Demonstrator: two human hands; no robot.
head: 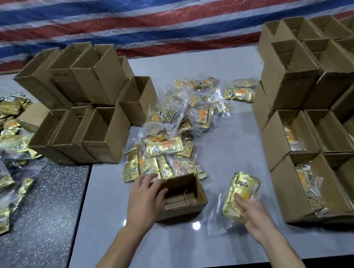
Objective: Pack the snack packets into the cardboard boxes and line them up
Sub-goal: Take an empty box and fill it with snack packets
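The small open box of brown cardboard (182,210) is matt and paper-rough, as are the stacked brown cardboard boxes (96,86) on either side. The gold foil snack packets (244,183) are glossy and metallic, bright along their creases. Many lie in thin clear plastic bags (215,221), crinkled and shiny. The pale grey tabletop (226,149) is smooth and polished, mirroring lamps. The dark speckled tabletop (47,220) looks like stone, faintly glossy. The red, white and blue striped plastic tarpaulin (154,12) has a wrinkled sheen.
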